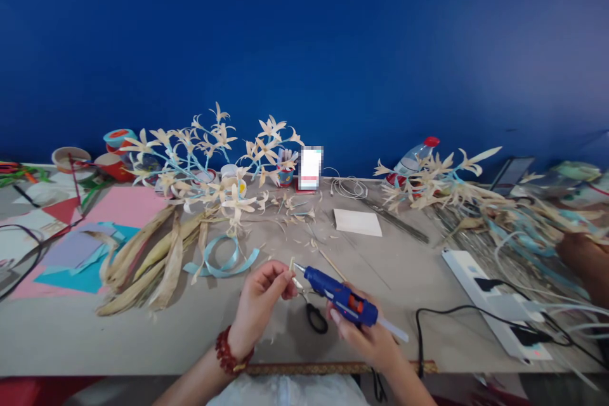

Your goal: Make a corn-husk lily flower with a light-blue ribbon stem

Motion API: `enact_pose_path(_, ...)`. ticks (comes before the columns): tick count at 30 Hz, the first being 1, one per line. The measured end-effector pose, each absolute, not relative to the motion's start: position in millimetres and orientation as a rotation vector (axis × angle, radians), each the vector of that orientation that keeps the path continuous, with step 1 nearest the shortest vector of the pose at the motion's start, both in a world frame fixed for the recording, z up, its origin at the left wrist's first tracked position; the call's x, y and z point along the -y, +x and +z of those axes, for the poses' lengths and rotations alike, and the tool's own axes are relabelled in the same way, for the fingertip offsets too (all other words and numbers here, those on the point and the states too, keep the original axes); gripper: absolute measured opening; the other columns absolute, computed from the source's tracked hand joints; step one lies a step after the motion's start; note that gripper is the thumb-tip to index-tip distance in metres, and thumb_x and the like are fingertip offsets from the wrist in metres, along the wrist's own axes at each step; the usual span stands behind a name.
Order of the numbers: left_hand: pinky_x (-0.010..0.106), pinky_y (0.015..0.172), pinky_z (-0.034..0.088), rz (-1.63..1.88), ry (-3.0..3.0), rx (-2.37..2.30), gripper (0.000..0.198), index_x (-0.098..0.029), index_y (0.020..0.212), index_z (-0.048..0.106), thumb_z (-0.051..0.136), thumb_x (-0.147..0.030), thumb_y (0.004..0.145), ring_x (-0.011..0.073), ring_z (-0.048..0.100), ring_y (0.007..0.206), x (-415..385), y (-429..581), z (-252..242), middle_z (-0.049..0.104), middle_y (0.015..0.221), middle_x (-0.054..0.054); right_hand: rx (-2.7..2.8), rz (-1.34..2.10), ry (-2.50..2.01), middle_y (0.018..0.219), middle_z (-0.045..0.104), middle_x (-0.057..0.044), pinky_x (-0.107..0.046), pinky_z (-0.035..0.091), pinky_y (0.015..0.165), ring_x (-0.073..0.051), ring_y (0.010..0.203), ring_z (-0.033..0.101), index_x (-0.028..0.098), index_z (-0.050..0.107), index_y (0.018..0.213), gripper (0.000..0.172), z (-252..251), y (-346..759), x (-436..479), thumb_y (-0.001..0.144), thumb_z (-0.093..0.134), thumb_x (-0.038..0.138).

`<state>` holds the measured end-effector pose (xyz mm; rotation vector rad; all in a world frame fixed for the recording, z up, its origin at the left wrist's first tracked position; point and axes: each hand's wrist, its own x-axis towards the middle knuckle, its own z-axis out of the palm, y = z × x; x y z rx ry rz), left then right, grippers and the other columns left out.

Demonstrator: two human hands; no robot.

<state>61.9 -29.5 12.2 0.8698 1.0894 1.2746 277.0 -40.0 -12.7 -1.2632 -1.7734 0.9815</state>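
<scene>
Between the thumb and fingers of my left hand [266,292] is pinched a small pale strip [292,264], which looks like a piece of dried husk. My right hand [364,336] grips a blue hot glue gun [340,295], its metal nozzle pointing left, right beside the strip. I cannot tell whether the nozzle touches it. A clear glue stick [394,330] juts from the gun's back end. Below the gun lie black-handled scissors [316,318], partly hidden by my hands. To the left a light blue ribbon [223,266] lies coiled beside long dried corn husks [157,260].
Husk flowers on blue stems [190,158] stand at the back left, more flowers [428,181] at the right. A white power strip [495,304] with black cables lies right. Coloured paper [126,206] covers the left. A co-worker's hand [580,260] is at the right edge.
</scene>
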Motion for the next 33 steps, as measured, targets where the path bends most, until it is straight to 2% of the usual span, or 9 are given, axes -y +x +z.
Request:
enact_pose_path(12,0.024,0.056,0.045,1.285,0.947,-1.145,0.022,-0.017,0.073,0.064,0.066,-0.037,0.082,0.0131,0.056,0.055,30.5,63.6,13.4,0.064,0.058,0.001,1.922,0.552,-1.200,0.081,0.071,-0.008,-0.032,0.058,0.070,-0.023,0.070,0.069,0.020,0.062,0.105,0.028,-11.3,277.1,37.9,0.080,0.059,0.030)
enact_pose_path(17,0.024,0.056,0.046,1.286,0.955,-1.152,0.023,-0.017,0.072,0.065,0.066,-0.038,0.081,0.0135,0.056,0.055,30.4,63.4,14.0,0.064,0.058,0.001,1.882,0.561,-1.242,0.084,0.072,-0.009,-0.033,0.058,0.070,-0.026,0.074,0.070,0.020,0.063,0.104,0.028,-12.1,276.6,39.3,0.079,0.059,0.032)
enact_pose_path(21,0.023,0.056,0.045,1.282,0.963,-1.132,0.022,-0.017,0.073,0.065,0.065,-0.037,0.082,0.0130,0.056,0.056,30.7,63.0,13.9,0.064,0.058,0.001,1.907,0.598,-1.225,0.080,0.071,-0.007,-0.033,0.058,0.067,-0.024,0.068,0.069,0.021,0.063,0.101,0.024,-11.6,276.0,39.4,0.079,0.059,0.031)
enact_pose_path(26,0.023,0.056,0.045,1.280,0.958,-1.127,0.021,-0.017,0.073,0.065,0.065,-0.036,0.083,0.0128,0.056,0.056,30.9,62.8,13.8,0.064,0.058,0.001,1.849,0.576,-1.250,0.085,0.072,-0.010,-0.037,0.059,0.071,-0.028,0.078,0.070,0.020,0.064,0.100,0.026,-13.5,276.8,40.0,0.077,0.062,0.033)
enact_pose_path(33,0.023,0.057,0.044,1.282,0.946,-1.111,0.020,-0.017,0.074,0.064,0.064,-0.034,0.084,0.0121,0.055,0.056,30.4,63.5,12.4,0.064,0.059,0.000,1.821,0.700,-1.289,0.072,0.068,-0.006,-0.032,0.057,0.065,-0.025,0.071,0.067,0.021,0.065,0.093,0.023,-11.1,276.3,40.4,0.076,0.063,0.037)
